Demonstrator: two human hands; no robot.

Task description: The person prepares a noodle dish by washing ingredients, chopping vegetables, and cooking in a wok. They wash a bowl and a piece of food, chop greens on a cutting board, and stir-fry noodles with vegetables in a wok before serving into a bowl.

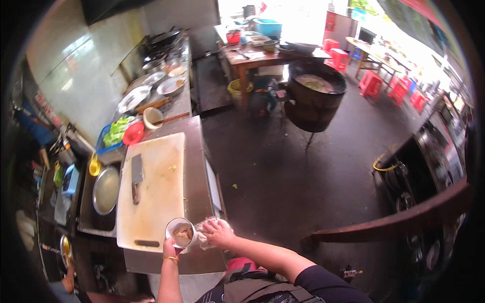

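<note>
My left hand (pixel 170 247) holds a white cup (pixel 169 230) by its side, over the near right corner of a large plastic cutting board (pixel 159 212). Pale brownish pieces of food (pixel 183 233) lie inside the cup. My right hand (pixel 219 234) is pressed on a crumpled whitish cloth (pixel 204 244) at the near right edge of the steel counter (pixel 195 189). A Chinese cleaver (pixel 137 170) with a dark wooden handle lies flat on the board, where a few small scraps are scattered.
A metal basin (pixel 106 190) stands in the sink at left. Beyond the board are a red plastic bowl (pixel 133 133) and a blue basket (pixel 101 142) of green leaves. Another person's hand (pixel 68 279) is at lower left. A large dark wok stove (pixel 316 94) stands on the floor.
</note>
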